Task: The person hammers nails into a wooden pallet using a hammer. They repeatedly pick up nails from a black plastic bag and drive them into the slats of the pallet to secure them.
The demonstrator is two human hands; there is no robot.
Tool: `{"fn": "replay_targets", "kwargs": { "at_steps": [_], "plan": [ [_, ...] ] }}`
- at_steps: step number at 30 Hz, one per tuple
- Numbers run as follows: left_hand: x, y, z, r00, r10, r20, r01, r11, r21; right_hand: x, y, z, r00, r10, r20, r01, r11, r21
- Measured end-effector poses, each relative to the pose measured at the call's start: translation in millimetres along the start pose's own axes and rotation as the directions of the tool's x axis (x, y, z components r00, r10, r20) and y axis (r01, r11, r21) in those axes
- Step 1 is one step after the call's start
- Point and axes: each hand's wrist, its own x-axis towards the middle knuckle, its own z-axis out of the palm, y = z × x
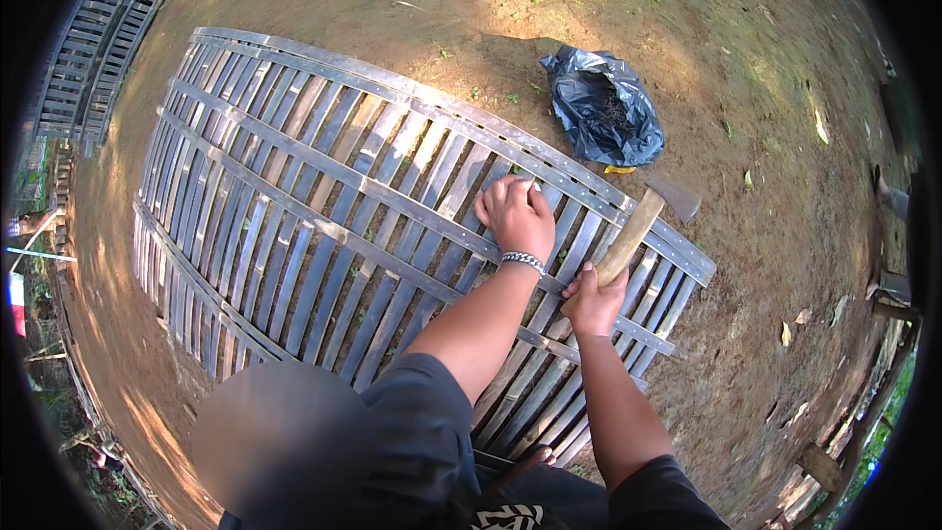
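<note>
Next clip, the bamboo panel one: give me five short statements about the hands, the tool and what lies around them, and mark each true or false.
1. The right hand grips a wooden-handled hammer. True.
2. The left hand rests on the slatted bamboo panel. True.
3. The hammer head is pressed flat on the left hand. False: the head is raised beyond the panel's far edge, apart from that hand.
4. A dark plastic bag lies on top of the panel. False: it lies on the bare dirt ground just past the panel's far rail.
5. A beaded bracelet sits on the left wrist. True.
</note>
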Motion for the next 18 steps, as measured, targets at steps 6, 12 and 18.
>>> {"fn": "replay_targets", "kwargs": {
  "at_steps": [6,12,18],
  "plan": [
    [-27,-14,-64,0.816,-0.324,0.478,0.574,0.544,-0.612,0,-5,-2,1.000,0.003,0.013,-0.002,1.000,-0.016],
    [-26,-59,-141,0.523,-0.467,0.712,0.851,0.245,-0.464,3,-1,-5,1.000,0.003,0.031,-0.002,1.000,-0.019],
    [-15,-104,-177,0.609,-0.412,0.678,0.788,0.417,-0.454,6,-2,-4,0.999,0.024,0.035,-0.022,0.999,-0.040]
  ]
}}
